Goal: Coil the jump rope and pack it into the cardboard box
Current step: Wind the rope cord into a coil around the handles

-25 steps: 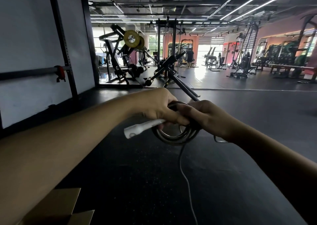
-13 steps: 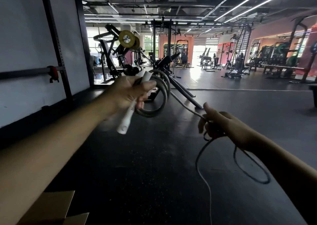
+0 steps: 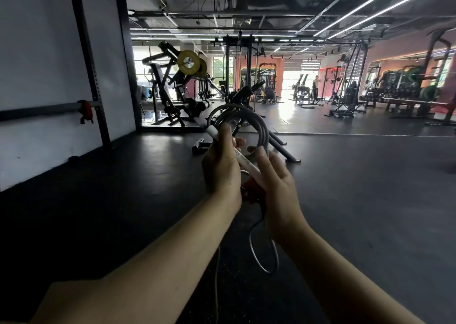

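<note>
My left hand grips the white handle of the jump rope, which lies slanted between both hands. Several grey rope loops stand up above the handle as a coil. My right hand is pressed close against the left and holds the rope at the coil's lower side. A loose length of rope hangs below the right wrist in one slack loop, and a thin strand drops toward the floor. The cardboard box is out of view.
Black rubber floor stretches ahead. A white wall with a rack upright and horizontal bar runs on the left. A plate-loaded machine and a low black frame stand beyond the hands. People and equipment fill the far room.
My hands have come back together from being apart. The right hand has brought the pulled-out rope up to the coil, and the handle has tilted. The box corner has left the view.
</note>
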The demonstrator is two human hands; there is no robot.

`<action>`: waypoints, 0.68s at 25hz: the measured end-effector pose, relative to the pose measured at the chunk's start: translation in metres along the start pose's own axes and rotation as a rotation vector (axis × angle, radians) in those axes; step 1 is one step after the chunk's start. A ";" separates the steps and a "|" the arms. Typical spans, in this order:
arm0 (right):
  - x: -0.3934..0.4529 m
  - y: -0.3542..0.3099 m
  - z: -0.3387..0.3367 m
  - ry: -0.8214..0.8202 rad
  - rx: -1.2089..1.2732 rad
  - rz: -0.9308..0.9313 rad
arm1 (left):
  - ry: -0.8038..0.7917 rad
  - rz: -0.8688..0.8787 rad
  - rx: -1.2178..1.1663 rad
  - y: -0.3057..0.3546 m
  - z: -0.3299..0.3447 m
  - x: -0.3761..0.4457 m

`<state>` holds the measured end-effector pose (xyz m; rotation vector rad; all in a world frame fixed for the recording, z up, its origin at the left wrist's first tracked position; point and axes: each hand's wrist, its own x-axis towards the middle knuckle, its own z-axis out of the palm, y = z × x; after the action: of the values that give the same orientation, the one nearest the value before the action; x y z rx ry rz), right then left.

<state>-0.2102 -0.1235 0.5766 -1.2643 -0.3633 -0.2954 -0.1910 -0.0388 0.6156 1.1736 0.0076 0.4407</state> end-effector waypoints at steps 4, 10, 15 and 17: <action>0.006 -0.003 -0.005 0.010 -0.045 -0.024 | -0.079 -0.005 0.087 -0.006 -0.011 0.006; 0.026 -0.020 -0.031 -0.076 -0.374 -0.011 | -0.397 -0.026 0.232 0.000 -0.046 0.037; 0.051 -0.051 -0.045 -0.303 -0.822 0.032 | -0.783 0.268 0.797 0.052 -0.065 0.058; 0.056 -0.062 -0.035 -0.390 -1.010 -0.032 | -0.936 0.415 1.157 0.064 -0.045 0.048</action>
<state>-0.1814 -0.1752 0.6450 -2.3254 -0.6002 -0.2614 -0.1784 0.0378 0.6656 2.4546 -0.9092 0.1776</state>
